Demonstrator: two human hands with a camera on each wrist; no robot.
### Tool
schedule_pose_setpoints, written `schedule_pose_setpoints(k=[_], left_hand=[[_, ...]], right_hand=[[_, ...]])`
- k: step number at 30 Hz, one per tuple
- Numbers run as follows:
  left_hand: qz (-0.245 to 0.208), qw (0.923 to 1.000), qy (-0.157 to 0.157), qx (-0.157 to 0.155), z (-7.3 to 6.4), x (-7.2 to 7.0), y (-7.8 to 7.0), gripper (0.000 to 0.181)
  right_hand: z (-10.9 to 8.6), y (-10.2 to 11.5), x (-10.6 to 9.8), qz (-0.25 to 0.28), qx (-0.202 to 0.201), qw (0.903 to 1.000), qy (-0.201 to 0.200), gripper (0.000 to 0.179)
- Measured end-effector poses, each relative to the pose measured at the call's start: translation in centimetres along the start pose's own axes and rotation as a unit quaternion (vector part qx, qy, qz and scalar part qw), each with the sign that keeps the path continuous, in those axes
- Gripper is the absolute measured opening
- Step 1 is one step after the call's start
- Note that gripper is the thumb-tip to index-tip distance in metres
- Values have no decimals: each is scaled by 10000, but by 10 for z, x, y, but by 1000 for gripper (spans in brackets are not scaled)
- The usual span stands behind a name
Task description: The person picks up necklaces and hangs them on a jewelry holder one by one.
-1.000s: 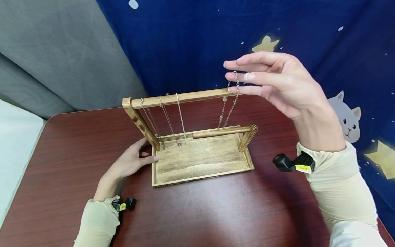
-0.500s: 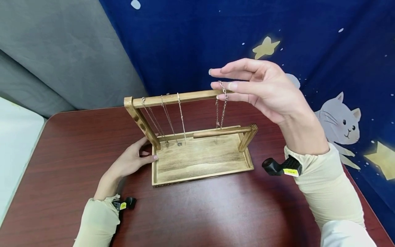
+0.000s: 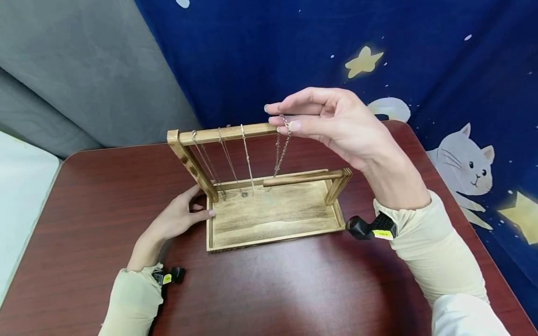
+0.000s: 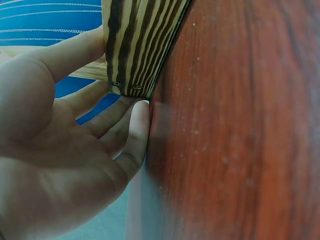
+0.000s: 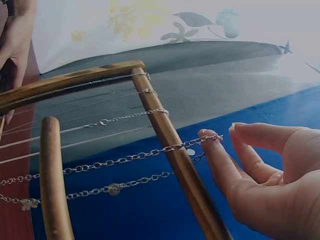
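Note:
A wooden necklace stand [image 3: 229, 134] has a high crossbar, a lower short rod and a tray base [image 3: 273, 214]. My left hand [image 3: 176, 218] holds the base's left end, thumb on the rim and fingers round the back corner. In the left wrist view the thumb lies along the striped wood [image 4: 137, 45]. My right hand [image 3: 336, 123] holds a silver chain necklace [image 3: 282, 154] by its top loop at the fingertips. In the right wrist view the chain [image 5: 120, 160] hangs either side of the crossbar [image 5: 187, 175], with small charms on one strand.
Several thin necklaces [image 3: 229, 161] hang along the left half of the crossbar. The stand rests on a dark red wooden table [image 3: 269, 289]. Behind the table hang a blue curtain [image 3: 235, 56] with stars and a cat, and a grey curtain [image 3: 84, 70].
My right hand has moved left and slightly down along the crossbar, carrying the chain necklace toward the other hanging necklaces. My left hand and the stand have stayed put.

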State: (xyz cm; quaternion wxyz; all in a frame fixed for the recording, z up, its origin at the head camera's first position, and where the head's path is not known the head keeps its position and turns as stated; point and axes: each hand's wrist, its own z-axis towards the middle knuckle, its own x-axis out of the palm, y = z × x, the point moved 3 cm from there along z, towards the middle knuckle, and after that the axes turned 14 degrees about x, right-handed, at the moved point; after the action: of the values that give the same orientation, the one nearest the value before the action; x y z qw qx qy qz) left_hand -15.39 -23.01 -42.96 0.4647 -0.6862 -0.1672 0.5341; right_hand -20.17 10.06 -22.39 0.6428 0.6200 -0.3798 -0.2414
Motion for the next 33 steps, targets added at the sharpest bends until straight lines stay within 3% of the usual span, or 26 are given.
schedule_pose_setpoints(k=[15, 28, 33], left_hand=[[47, 10000, 33, -44, 0, -1, 0, 85], [15, 10000, 6, -25, -1, -1, 0, 85], [-60, 10000, -26, -48, -1, 1, 1, 85]], right_hand=[[-1, -13, 3, -21, 337, 9994, 108, 27], [-4, -18, 4, -487, 212, 9983, 237, 31], [-7, -22, 1, -255, 201, 9986, 424, 34]])
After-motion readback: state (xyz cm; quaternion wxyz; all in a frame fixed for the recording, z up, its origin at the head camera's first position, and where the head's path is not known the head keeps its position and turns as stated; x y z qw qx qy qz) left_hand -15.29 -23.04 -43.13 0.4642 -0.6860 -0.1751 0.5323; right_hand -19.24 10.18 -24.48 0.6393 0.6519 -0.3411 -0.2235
